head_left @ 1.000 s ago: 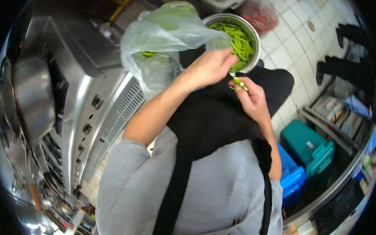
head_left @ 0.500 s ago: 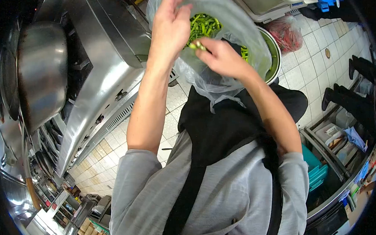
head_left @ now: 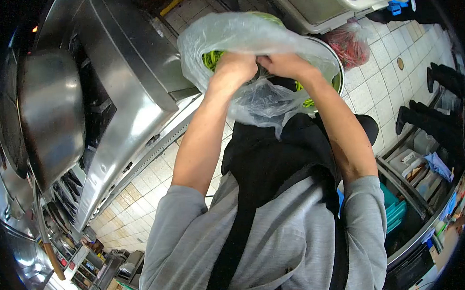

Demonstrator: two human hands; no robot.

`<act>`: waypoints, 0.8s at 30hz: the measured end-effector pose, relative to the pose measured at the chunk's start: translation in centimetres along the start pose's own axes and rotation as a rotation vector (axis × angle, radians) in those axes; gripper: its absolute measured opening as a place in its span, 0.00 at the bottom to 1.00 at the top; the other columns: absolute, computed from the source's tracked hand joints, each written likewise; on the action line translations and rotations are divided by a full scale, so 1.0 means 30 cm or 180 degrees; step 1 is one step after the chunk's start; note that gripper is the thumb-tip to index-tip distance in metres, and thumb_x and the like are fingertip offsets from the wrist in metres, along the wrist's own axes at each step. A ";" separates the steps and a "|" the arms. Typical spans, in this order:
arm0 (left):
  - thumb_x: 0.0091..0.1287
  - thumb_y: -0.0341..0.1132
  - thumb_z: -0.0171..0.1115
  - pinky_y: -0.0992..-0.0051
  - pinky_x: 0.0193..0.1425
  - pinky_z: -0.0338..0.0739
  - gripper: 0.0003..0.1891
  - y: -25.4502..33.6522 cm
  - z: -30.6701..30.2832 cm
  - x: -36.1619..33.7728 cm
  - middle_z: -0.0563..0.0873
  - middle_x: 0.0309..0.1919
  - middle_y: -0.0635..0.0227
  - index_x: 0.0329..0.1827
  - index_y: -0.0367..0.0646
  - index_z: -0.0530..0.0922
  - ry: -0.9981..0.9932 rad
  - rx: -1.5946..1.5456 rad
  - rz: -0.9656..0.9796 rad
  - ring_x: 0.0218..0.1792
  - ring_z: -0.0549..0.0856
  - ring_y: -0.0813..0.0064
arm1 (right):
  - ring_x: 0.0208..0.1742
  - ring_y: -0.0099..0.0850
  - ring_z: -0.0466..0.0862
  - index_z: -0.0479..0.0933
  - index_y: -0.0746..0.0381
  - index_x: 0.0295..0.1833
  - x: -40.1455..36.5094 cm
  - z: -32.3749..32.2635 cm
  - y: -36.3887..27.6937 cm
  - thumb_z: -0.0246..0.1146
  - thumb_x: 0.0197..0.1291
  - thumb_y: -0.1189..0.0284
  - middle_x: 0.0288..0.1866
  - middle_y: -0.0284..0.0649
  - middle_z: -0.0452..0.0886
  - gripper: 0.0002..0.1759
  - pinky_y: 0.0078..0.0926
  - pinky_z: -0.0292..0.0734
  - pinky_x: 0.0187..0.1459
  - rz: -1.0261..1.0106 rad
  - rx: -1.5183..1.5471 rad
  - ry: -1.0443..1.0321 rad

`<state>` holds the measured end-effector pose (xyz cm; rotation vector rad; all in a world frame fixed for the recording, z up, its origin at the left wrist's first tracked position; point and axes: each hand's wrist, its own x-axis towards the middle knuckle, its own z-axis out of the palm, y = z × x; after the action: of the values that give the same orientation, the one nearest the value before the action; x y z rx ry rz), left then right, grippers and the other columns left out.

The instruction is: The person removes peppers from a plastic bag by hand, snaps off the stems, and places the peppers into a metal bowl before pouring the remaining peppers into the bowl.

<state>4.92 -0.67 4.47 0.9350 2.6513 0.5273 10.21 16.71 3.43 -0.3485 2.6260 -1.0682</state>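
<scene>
A clear plastic bag (head_left: 238, 30) lies open in front of me, with long green vegetable pieces (head_left: 211, 59) inside. Both hands are at its mouth, knuckles close together. My left hand (head_left: 236, 70) is curled closed; whatever its fingers grip is hidden. Beside it, my right hand (head_left: 287, 66) is also closed, fingertips pinched toward the left ones, their contents too hidden to name. Partly behind the bag at the right stands a round metal bowl (head_left: 342, 70), and more green pieces (head_left: 308, 102) show near my right wrist.
A steel stove (head_left: 131, 82) runs along the left, with a large metal pot (head_left: 52, 114) on it. A bag of red items (head_left: 350, 44) sits on the tiled floor (head_left: 385, 81) beyond the bowl. Pale bins (head_left: 320, 4) stand at the back. Another person's dark legs (head_left: 428, 118) are at the right.
My left hand has come down to the bag's mouth and closed. My right hand, which held green pieces, has moved slightly right beside it. The bag's upper edge has dropped over the contents.
</scene>
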 end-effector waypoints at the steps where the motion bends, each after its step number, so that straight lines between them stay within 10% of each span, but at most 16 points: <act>1: 0.63 0.31 0.59 0.55 0.54 0.77 0.10 -0.040 0.060 0.031 0.87 0.41 0.55 0.44 0.40 0.84 -0.0002 0.0002 0.0046 0.46 0.85 0.52 | 0.72 0.53 0.69 0.62 0.67 0.73 -0.008 -0.059 -0.018 0.62 0.66 0.62 0.72 0.60 0.67 0.35 0.42 0.64 0.72 0.0027 -0.0010 0.0035; 3: 0.67 0.40 0.59 0.55 0.66 0.73 0.19 -0.112 0.159 0.104 0.81 0.61 0.49 0.58 0.42 0.80 0.0121 -0.0676 0.0193 0.62 0.79 0.50 | 0.74 0.52 0.66 0.59 0.68 0.75 -0.027 -0.155 -0.034 0.63 0.66 0.58 0.74 0.60 0.65 0.40 0.40 0.60 0.75 0.0011 -0.0636 0.1105; 7: 0.75 0.45 0.48 0.56 0.74 0.64 0.22 -0.131 0.250 0.277 0.76 0.68 0.52 0.66 0.45 0.77 0.0286 0.0185 0.0389 0.70 0.72 0.52 | 0.77 0.50 0.63 0.54 0.72 0.77 0.007 -0.272 0.031 0.64 0.65 0.61 0.76 0.61 0.62 0.43 0.37 0.57 0.77 -0.0683 -0.0623 0.1971; 24: 0.74 0.41 0.50 0.56 0.73 0.65 0.21 -0.267 0.339 0.289 0.77 0.66 0.53 0.66 0.47 0.77 -0.0377 0.0617 0.0164 0.68 0.74 0.52 | 0.66 0.53 0.75 0.69 0.64 0.69 -0.219 -0.165 -0.014 0.61 0.61 0.75 0.64 0.57 0.76 0.29 0.41 0.69 0.68 0.0125 0.0018 0.1041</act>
<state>-2.14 1.60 -9.23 1.0567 2.6109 0.2205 14.66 21.71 8.23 -0.1277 2.8977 -1.2085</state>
